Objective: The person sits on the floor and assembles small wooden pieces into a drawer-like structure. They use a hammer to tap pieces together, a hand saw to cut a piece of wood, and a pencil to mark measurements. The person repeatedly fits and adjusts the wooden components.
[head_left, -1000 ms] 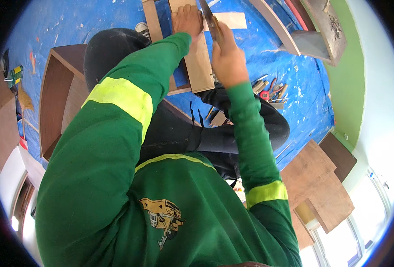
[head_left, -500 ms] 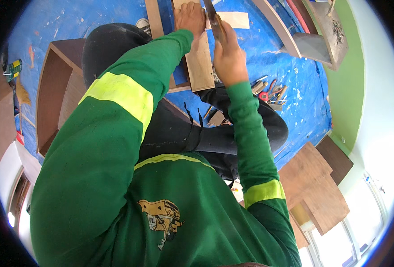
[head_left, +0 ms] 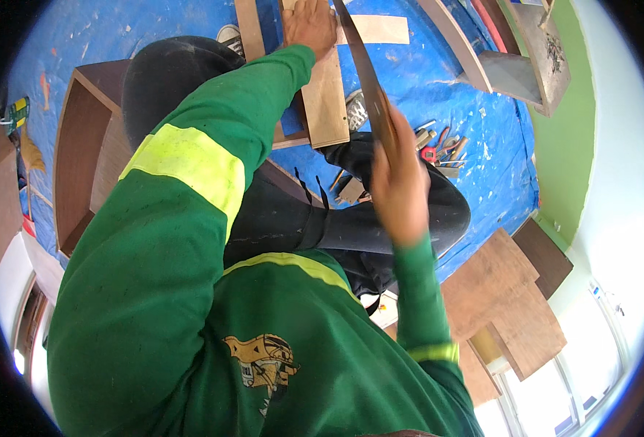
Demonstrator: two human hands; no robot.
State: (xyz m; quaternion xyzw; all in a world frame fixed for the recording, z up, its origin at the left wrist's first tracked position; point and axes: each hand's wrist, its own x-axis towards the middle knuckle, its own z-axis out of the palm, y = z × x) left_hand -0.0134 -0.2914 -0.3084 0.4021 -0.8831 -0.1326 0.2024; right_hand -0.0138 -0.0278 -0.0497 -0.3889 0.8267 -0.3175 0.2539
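My right hand (head_left: pixel 403 182) is closed around the handle of a handsaw (head_left: pixel 364 65), slightly blurred. The long blade slants up and left, its far end beside a light wooden board (head_left: pixel 327 102). On that board rests my left hand (head_left: pixel 309 28), its fingers curled and gripping near the top of the view. The board lies over a wooden frame (head_left: pixel 290 140) between my legs. A pale strip of wood (head_left: pixel 381 30) extends to the right from behind the blade.
Hand tools, among them a red tape measure (head_left: pixel 429 154), lie on the blue floor sheet (head_left: pixel 482 175) by my right knee. A brown open cabinet box (head_left: pixel 81 164) stands at left, another wooden carcass (head_left: pixel 510 73) at upper right. Plywood panels (head_left: pixel 493 284) are at lower right.
My right hand has drawn the saw back toward my body, so more of the blade shows. My left hand stays on the board.
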